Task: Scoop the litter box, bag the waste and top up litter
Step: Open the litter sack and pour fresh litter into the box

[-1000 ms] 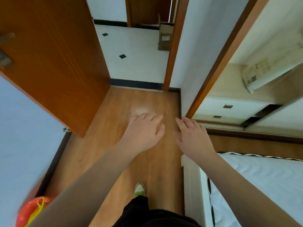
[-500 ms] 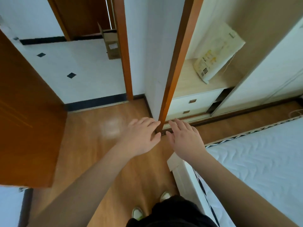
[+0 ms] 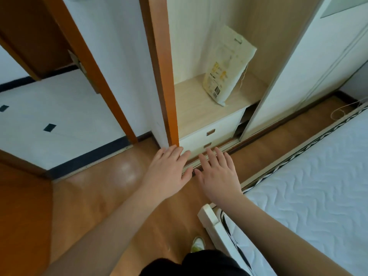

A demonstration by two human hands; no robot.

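Observation:
A pale cream bag with yellow print (image 3: pixel 228 64), probably the litter, leans upright on a light wooden shelf (image 3: pixel 199 104) inside an open wardrobe. My left hand (image 3: pixel 169 172) and my right hand (image 3: pixel 217 176) are both stretched out in front of me, fingers straight, palms down, holding nothing. They hover side by side over the wooden floor, below the shelf and well short of the bag. No litter box, scoop or waste bag is in view.
Two white drawers (image 3: pixel 207 136) sit under the shelf. A white sliding wardrobe door (image 3: pixel 308 66) stands to the right. A bed with a white mattress (image 3: pixel 310 186) fills the right side, its frame corner (image 3: pixel 209 218) near my feet. An open doorway (image 3: pixel 59 120) leads left to a tiled floor.
My view has swung right, from the doorway to the wardrobe, and the bag on the shelf has come closer to centre. Both hands stay outstretched and hold nothing.

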